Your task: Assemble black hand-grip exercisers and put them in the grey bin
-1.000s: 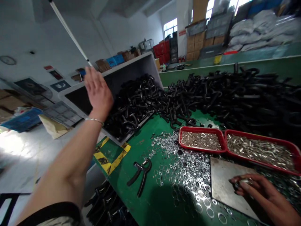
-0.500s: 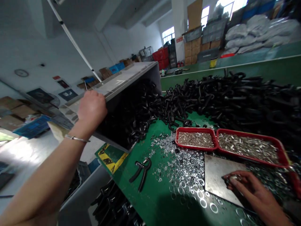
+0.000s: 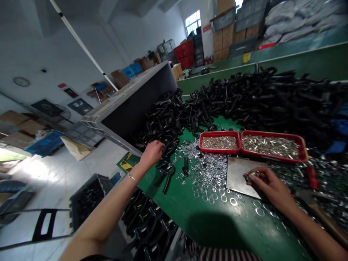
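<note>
My left hand [image 3: 151, 154] is at the mouth of a grey crate [image 3: 127, 96] lying on its side, among black plastic handles [image 3: 165, 112] spilling onto the green table. Its fingers are curled in against the black pieces; whether one is gripped is hidden. Just below lies a spring hand grip [image 3: 169, 177] with black handles, and a loose black handle [image 3: 185, 166] is beside it. Over a flat metal plate [image 3: 239, 177], my right hand [image 3: 265, 181] pinches small shiny metal pieces, with a dark bit at the fingertips. Their exact kind is too small to tell.
Two red trays, one with tiny metal parts [image 3: 220, 142] and one with metal pins [image 3: 272, 146], stand behind the plate. Loose washers [image 3: 214, 174] cover the table between the hands. A hammer-like tool [image 3: 312, 203] lies at right. Crates of black parts [image 3: 149, 224] stand below the table's edge.
My left hand has let go of the crate's upper edge and moved down to the black handles. The crate sits further back, with more handles outside it. A loose handle now lies near the hand grip.
</note>
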Available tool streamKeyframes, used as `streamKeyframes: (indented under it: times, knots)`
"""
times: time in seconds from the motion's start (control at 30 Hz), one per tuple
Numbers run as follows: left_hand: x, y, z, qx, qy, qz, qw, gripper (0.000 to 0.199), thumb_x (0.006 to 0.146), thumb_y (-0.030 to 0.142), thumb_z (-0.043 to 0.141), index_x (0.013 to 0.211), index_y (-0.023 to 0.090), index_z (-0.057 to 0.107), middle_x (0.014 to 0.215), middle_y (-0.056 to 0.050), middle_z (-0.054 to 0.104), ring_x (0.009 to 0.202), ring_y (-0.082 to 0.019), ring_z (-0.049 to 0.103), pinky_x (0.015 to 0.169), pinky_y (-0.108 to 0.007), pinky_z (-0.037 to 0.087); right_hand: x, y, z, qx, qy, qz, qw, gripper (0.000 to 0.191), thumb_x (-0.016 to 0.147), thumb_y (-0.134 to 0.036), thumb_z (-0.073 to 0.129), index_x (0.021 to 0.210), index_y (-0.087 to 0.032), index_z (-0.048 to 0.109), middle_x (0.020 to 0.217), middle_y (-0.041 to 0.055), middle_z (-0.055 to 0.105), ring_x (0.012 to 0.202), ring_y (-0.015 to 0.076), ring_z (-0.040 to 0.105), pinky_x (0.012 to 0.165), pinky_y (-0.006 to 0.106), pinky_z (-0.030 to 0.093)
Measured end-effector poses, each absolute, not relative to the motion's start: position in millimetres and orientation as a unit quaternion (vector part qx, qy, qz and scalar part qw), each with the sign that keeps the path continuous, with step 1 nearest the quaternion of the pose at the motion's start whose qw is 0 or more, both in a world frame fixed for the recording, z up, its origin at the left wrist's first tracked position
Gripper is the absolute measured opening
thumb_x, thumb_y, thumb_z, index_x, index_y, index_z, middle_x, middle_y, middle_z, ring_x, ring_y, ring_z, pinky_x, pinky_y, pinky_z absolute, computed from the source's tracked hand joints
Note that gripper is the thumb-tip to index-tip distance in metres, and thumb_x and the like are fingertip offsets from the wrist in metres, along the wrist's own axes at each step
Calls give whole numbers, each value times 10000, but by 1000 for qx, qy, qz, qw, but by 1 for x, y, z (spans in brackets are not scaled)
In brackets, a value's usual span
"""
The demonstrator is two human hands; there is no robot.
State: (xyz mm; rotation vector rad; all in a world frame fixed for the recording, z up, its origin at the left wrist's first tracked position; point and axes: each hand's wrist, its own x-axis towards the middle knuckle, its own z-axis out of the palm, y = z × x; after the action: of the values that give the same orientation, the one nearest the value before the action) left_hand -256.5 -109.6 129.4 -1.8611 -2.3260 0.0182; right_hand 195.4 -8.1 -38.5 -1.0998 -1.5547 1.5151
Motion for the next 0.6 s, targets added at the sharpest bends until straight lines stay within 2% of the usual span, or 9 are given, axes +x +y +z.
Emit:
streamKeyframes:
  times: [0.1,0.2,0.3,0.37,0.43,0.5,0.6]
  knots:
    - [-230,-132,70,-625,-778,7,-69,292,944,195,478,1120,194,711,1087,-94,705,1038,-226,664,951,-329,504,193,-7,-31,-415,-571,608,363,395,812,-509,754,1038,-226,594,988,66,734,838,233,729,820,381,592]
    - [-203,-133,40,-644,-757,-36,-104,317,965,283,498,1225,203,662,1078,-100,699,999,-234,664,908,-334,510,188,-9,-19,-416,-534,629,383,388,804,-481,778,1025,-225,590,937,41,728,793,204,724,793,361,592]
    - [-184,-117,27,-679,-723,-24,-122,449,915,136,478,1329,254,607,1134,-99,642,1004,-227,644,879,-317,506,185,-11,-8,-422,-502,640,400,410,785,-480,797,1012,-220,576,898,20,714,756,183,717,775,355,591]
    - [-180,-103,21,-712,-691,1,-124,544,858,51,449,1323,279,615,1151,-95,603,1015,-225,626,884,-318,499,187,-11,-3,-427,-491,640,409,419,781,-478,800,1019,-219,572,892,12,710,752,175,714,778,353,587]
    - [-184,-92,17,-737,-668,10,-107,520,851,50,432,1262,282,650,1148,-95,596,1041,-243,606,926,-364,489,194,-10,-2,-433,-488,636,414,419,782,-472,800,1024,-217,571,900,13,711,763,175,714,786,358,584]
    - [-188,-84,15,-747,-660,-15,-73,406,866,93,451,1152,264,684,1221,-111,591,1142,-290,569,1004,-452,454,203,-10,-3,-437,-484,630,422,397,795,-461,790,1014,-214,571,908,17,713,776,176,713,792,359,580]
    - [-182,-80,19,-722,-673,-153,-52,211,869,209,553,1052,213,658,1350,-150,553,1293,-358,492,1104,-561,371,215,-13,-5,-434,-471,626,446,337,832,-435,762,997,-213,569,905,11,707,773,162,706,795,345,574]
